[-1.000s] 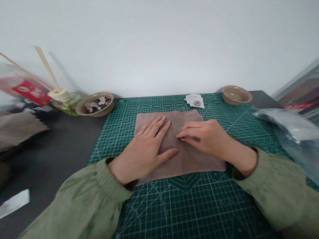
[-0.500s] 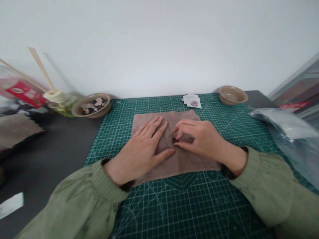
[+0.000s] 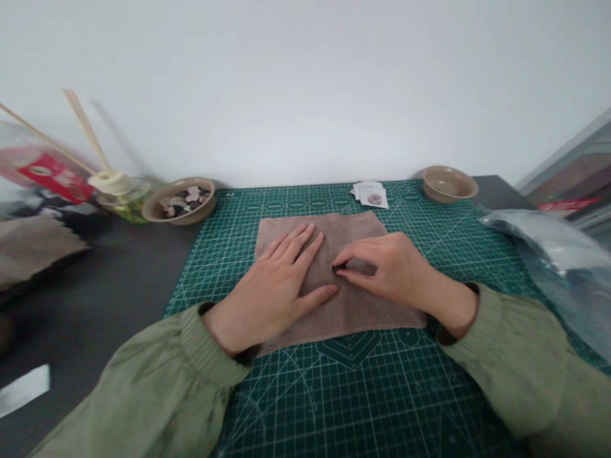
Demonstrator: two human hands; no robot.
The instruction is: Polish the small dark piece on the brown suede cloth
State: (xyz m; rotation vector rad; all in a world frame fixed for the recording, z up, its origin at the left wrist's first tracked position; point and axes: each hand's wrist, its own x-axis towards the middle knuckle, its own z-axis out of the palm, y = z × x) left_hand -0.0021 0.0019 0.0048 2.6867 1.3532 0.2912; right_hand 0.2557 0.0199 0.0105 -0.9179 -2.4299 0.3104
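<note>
Resting L hand [image 3: 277, 286] palm-down on brown cloth [image 3: 358, 308] atop green cutting mat [image 3: 310, 407], w/ fingers spread & gripping nothing, while pinching small dark piece [image 3: 337, 268] in R hand [image 3: 396, 262], thumb to fingers, over cloth's mid; can't tell if touching. Working w/ white cards [image 3: 370, 193] nr mat's far edge, bowl [image 3: 188, 217] of pink & dark pieces [image 3: 193, 196] far L, 2nd brown bowl [image 3: 447, 194] far R, nr clear plastic bag [image 3: 548, 235].

My dark tabletop [image 3: 133, 280], green gridded cutting mat [image 3: 382, 394] on it, taupe cloth [image 3: 351, 308] and paper cards [image 3: 368, 193] on the mat
</note>
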